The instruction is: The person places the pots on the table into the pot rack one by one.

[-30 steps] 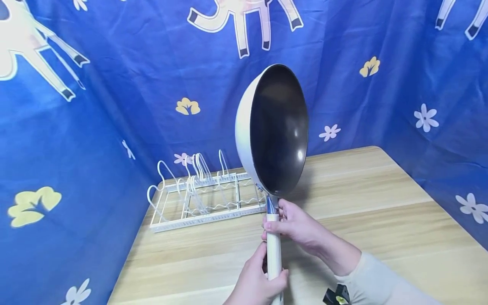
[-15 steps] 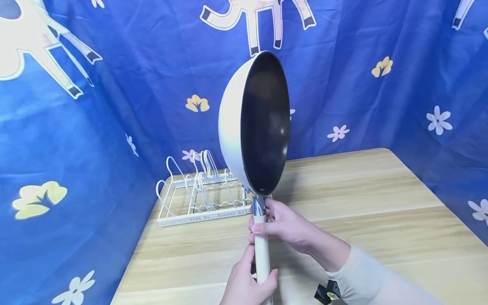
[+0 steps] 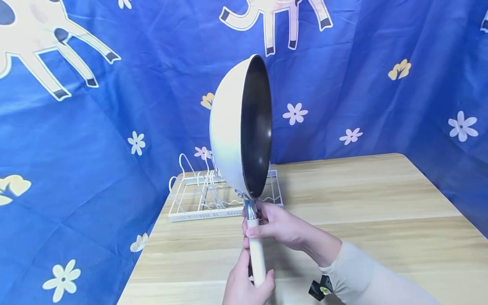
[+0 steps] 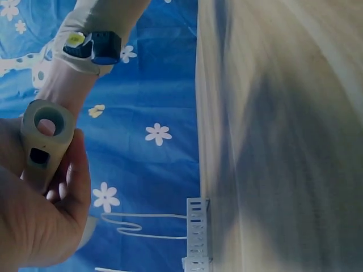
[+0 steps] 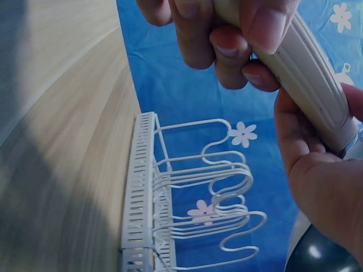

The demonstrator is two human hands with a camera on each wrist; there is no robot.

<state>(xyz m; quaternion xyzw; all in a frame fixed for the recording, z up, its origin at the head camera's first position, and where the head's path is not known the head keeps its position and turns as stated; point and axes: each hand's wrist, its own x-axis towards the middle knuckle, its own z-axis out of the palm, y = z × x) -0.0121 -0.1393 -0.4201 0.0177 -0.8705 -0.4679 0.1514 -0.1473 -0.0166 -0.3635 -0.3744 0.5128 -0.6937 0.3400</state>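
Observation:
Upright in the head view stands a wok (image 3: 226, 127), white outside and black inside, its opening turned to the right. Its long cream handle (image 3: 257, 258) points down toward me. My left hand (image 3: 248, 284) grips the lower part of the handle. Higher up, just under the metal collar (image 3: 250, 209), my right hand (image 3: 280, 226) holds it with the thumb across the front. The left wrist view shows the handle's end (image 4: 41, 141) with its round hanging hole. Behind the wok, partly hidden by it, lies a white wire rack (image 3: 206, 215) on the table.
The wood-grain table (image 3: 362, 203) stretches out to the right of the hands. Blue cloth (image 3: 324, 84) printed with flowers and animals hangs behind and at both sides. A black wrist device (image 3: 320, 288) sits by the right sleeve (image 3: 366, 271).
The wok has turned about its handle, showing more white outside and less black inside. Rack and table have shifted right in the view. Both hands keep their hold.

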